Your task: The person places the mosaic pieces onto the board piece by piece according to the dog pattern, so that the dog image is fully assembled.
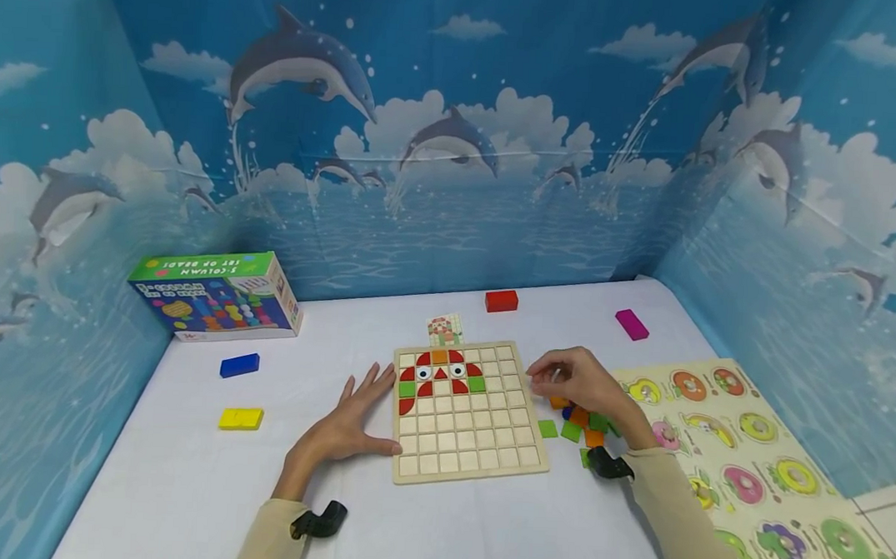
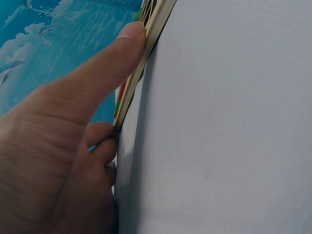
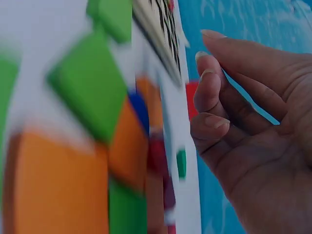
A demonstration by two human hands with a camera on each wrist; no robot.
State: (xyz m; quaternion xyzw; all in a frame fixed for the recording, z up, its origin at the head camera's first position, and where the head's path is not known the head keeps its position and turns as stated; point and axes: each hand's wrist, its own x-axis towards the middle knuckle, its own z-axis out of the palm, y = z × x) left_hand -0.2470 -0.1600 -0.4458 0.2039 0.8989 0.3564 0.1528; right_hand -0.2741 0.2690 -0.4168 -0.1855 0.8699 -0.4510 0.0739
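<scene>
Head view: the wooden grid board (image 1: 468,414) lies mid-table on the white table (image 1: 184,468). The left hand (image 1: 352,421) rests flat, fingers spread, against its left edge; the right hand (image 1: 574,381) hovers loosely curled over loose coloured tiles (image 1: 580,423). Dolphin-printed blue walls (image 1: 454,146) surround everything.

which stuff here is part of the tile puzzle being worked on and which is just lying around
In use:
- wooden grid board, partly filled
- loose coloured tiles beside it
- pattern card behind the board
- left hand, flat against the board's edge
- right hand, over the tiles

Lying about:
- bead set box
- blue, yellow, red and magenta blocks
- donut puzzle board
</scene>
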